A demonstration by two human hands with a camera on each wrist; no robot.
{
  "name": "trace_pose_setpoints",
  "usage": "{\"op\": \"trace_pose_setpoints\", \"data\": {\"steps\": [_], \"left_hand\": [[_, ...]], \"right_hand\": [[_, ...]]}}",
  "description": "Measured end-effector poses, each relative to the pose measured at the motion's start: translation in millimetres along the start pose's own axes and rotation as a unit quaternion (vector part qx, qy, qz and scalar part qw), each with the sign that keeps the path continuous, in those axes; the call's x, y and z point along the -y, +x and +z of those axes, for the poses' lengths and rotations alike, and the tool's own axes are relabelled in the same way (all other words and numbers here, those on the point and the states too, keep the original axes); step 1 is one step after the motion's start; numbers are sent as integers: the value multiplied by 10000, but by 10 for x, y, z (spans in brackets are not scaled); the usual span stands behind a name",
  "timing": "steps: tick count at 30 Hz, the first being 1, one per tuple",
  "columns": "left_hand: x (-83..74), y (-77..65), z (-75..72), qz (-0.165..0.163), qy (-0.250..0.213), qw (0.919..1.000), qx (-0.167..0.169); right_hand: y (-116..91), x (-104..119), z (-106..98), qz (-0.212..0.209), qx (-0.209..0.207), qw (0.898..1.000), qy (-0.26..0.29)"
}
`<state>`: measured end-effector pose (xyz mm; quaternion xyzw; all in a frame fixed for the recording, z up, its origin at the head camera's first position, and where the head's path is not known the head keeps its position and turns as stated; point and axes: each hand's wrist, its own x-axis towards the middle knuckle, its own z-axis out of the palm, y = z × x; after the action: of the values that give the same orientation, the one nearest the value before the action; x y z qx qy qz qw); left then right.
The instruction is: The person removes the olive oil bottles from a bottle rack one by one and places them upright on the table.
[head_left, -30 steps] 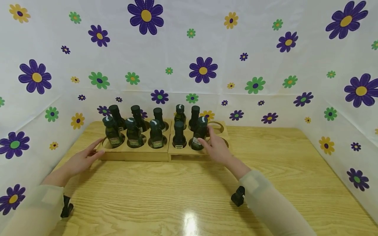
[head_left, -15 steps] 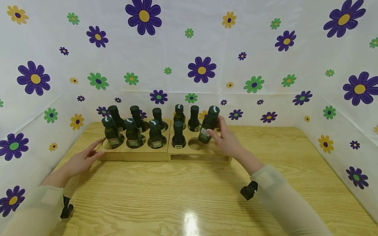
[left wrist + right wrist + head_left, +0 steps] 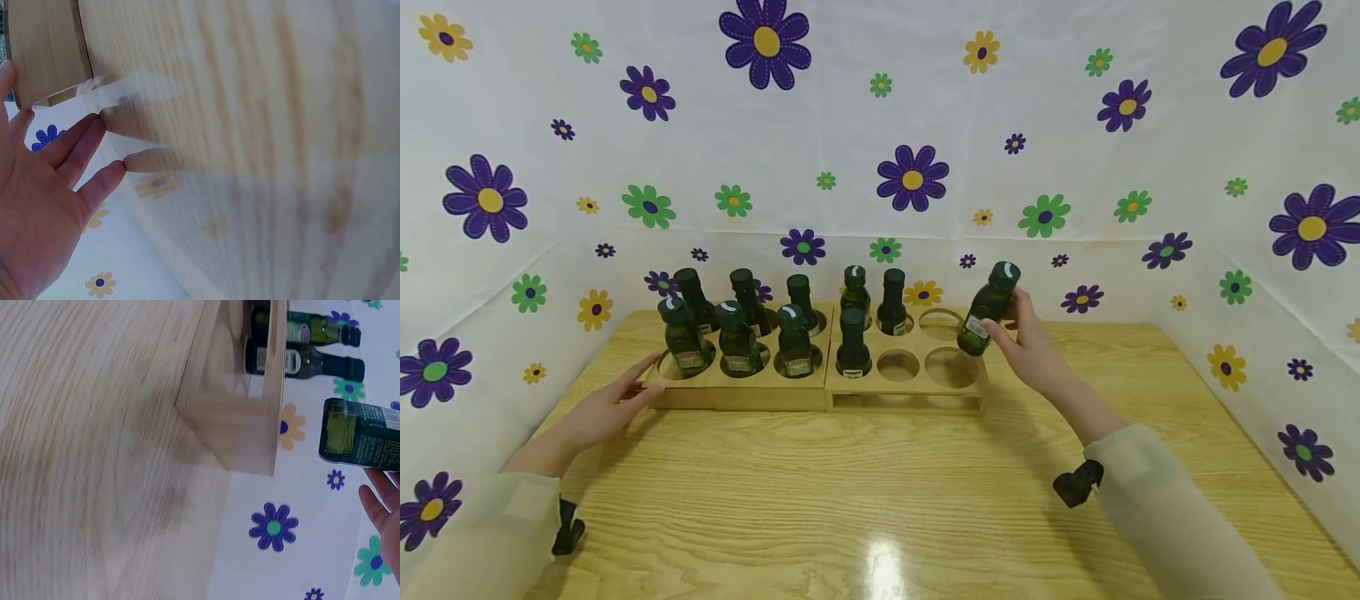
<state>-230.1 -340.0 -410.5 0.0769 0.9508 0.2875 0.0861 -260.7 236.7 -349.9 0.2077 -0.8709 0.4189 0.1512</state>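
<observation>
My right hand (image 3: 1033, 354) holds a dark green glass bottle (image 3: 987, 310) with a black cap, raised and tilted above the right end of the right wooden rack (image 3: 895, 342). In the right wrist view, the bottle's squarish base and pale back label show; fingertips (image 3: 374, 503) touch its side. Several holes of that rack are unfilled. Three bottles stand in it: a front one (image 3: 853, 346) and two behind. My left hand (image 3: 606, 412) lies against the left end of the left rack (image 3: 760, 398), fingers fairly straight. Several similar bottles (image 3: 739, 342) fill that rack in two rows.
The two racks stand side by side at the back of a wood-grain table (image 3: 820, 492). A white sheet with flowers (image 3: 917, 100) hangs behind and at both sides. Black wrist devices (image 3: 1078, 483) hang below both sleeves.
My right hand has lifted the bottle out of the right rack's front middle hole and carried it right and up. My left hand has stayed at the left rack.
</observation>
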Motion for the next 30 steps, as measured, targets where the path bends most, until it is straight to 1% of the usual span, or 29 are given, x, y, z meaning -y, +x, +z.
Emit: {"op": "trace_pose_setpoints", "data": {"steps": [8, 12, 16, 23, 30], "left_hand": [[4, 2, -2, 30, 9, 10000, 3], [13, 3, 1, 29, 1, 10000, 14], [20, -1, 10, 19, -4, 10000, 20], [20, -7, 2, 5, -42, 10000, 36], [24, 10, 7, 0, -68, 10000, 26]], "right_hand": [[-72, -148, -172, 98, -121, 9995, -285], [-90, -219, -227, 251, -113, 9984, -496], [-110, -285, -261, 354, -131, 9976, -589], [-136, -409, -265, 607, -61, 9963, -599], [-137, -561, -196, 969, 124, 9944, -393]]}}
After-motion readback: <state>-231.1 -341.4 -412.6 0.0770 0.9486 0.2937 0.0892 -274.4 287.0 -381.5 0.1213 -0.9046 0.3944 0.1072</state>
